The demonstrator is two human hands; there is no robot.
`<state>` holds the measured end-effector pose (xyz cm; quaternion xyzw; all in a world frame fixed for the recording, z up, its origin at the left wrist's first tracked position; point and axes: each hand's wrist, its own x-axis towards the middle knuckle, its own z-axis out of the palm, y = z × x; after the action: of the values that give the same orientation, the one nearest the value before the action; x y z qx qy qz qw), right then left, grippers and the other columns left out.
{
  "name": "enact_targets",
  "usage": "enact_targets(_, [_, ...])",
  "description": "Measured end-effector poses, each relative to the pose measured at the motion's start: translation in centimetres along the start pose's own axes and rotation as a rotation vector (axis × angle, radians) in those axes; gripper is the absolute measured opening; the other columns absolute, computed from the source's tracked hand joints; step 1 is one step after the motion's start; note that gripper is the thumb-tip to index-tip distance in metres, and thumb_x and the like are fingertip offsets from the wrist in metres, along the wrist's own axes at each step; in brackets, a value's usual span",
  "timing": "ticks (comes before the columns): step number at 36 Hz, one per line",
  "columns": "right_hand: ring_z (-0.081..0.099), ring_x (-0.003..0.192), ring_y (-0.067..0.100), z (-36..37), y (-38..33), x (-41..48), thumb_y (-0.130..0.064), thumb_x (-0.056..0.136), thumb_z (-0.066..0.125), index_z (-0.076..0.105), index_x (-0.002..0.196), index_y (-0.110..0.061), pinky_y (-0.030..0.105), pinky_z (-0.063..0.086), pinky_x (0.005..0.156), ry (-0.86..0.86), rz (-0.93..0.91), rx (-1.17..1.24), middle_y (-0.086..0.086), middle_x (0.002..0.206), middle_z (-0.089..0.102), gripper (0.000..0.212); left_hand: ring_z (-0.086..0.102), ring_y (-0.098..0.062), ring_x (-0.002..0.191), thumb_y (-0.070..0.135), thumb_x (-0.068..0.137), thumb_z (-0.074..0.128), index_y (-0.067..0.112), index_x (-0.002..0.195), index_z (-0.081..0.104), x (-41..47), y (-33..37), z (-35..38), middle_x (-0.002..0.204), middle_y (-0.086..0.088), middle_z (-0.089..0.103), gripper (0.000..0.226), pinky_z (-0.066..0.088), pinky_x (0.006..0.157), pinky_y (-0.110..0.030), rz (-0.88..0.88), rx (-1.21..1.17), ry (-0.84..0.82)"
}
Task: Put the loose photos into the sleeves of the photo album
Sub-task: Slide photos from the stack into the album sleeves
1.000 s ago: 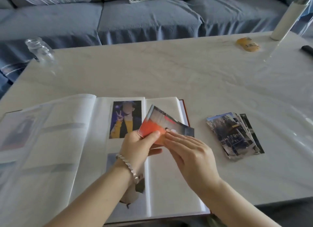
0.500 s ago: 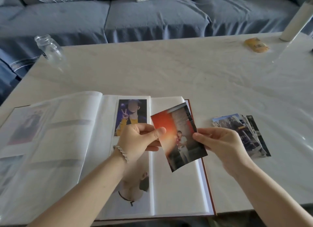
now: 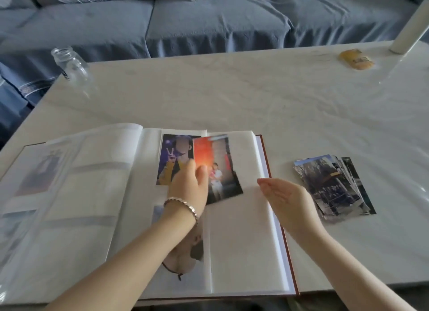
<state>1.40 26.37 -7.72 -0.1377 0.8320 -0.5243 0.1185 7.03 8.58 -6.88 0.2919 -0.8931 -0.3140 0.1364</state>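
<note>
The photo album (image 3: 243, 252) lies open at the table's front left, with a photo of a person in yellow (image 3: 174, 155) in its upper sleeve and another photo (image 3: 185, 257) below, partly under my left arm. My left hand (image 3: 189, 187) pinches an orange-red loose photo (image 3: 218, 169) by its left edge and holds it upright over the right-hand page. My right hand (image 3: 283, 198) hovers with straight fingers over the album's right edge, holding nothing. A fanned stack of loose photos (image 3: 334, 187) lies on the table just right of the album.
An empty glass jar (image 3: 69, 63) stands at the table's far left corner. A yellow packet (image 3: 356, 59) and a white cylinder (image 3: 408, 30) sit at the far right. A blue sofa (image 3: 209, 20) runs behind the white table (image 3: 255, 90).
My right hand has let go of the orange-red photo and opened beside it. My left hand has turned the photo upright and shifted it left and up over the page.
</note>
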Motion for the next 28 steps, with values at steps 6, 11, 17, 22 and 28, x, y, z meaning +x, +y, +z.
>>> enact_targets(6, [0.028,0.133,0.000,1.5,1.2,-0.2,-0.024,0.091,0.057,0.059,0.125,-0.021,-0.003,0.011,0.095,-0.129,-0.213,-0.380,-0.015,0.138,0.040,0.035,0.051,-0.036,0.079,0.015,0.098,0.039,0.003,0.085,0.044,2.4,-2.7,-1.5,0.085,-0.023,0.056,0.018,0.026,0.064,-0.034,-0.021,0.144,0.172])
enact_targets(11, [0.005,0.134,-0.007,2.5,2.4,-0.7,-0.030,0.092,0.054,0.052,0.132,-0.022,0.008,0.003,0.105,-0.124,-0.298,-0.470,-0.010,0.151,0.026,0.041,0.033,-0.025,0.067,0.016,0.100,0.034,0.007,0.087,0.034,3.2,-2.6,-2.6,0.065,-0.001,0.034,0.016,0.013,0.057,-0.032,-0.096,0.167,0.258])
enact_targets(17, [0.012,0.135,0.000,3.1,3.1,-0.7,-0.025,0.090,0.058,0.057,0.128,-0.019,0.018,0.009,0.107,-0.059,-0.343,-0.479,-0.005,0.148,0.033,0.038,0.033,-0.025,0.063,0.017,0.100,0.032,0.005,0.093,0.037,3.3,-2.0,-2.6,0.056,-0.001,0.028,0.015,0.008,0.048,-0.036,-0.074,0.252,0.256])
enact_targets(22, [0.023,0.134,0.010,3.4,3.4,-0.7,-0.029,0.087,0.054,0.063,0.121,-0.015,0.032,0.017,0.107,-0.014,-0.352,-0.470,0.003,0.143,0.043,0.038,0.039,-0.027,0.058,0.022,0.099,0.035,0.002,0.090,0.045,3.6,-1.0,-2.8,0.067,-0.013,0.043,0.024,0.005,0.045,-0.024,0.086,0.362,0.321])
enact_targets(28, [0.031,0.132,0.011,3.5,3.5,-0.8,-0.031,0.083,0.054,0.066,0.117,-0.015,0.031,0.027,0.105,0.016,-0.349,-0.453,0.004,0.139,0.049,0.039,0.062,-0.035,0.088,0.028,0.102,0.023,0.005,0.108,0.044,3.8,-0.2,-2.3,0.095,-0.022,0.061,0.032,0.037,0.052,-0.033,0.120,0.605,0.137])
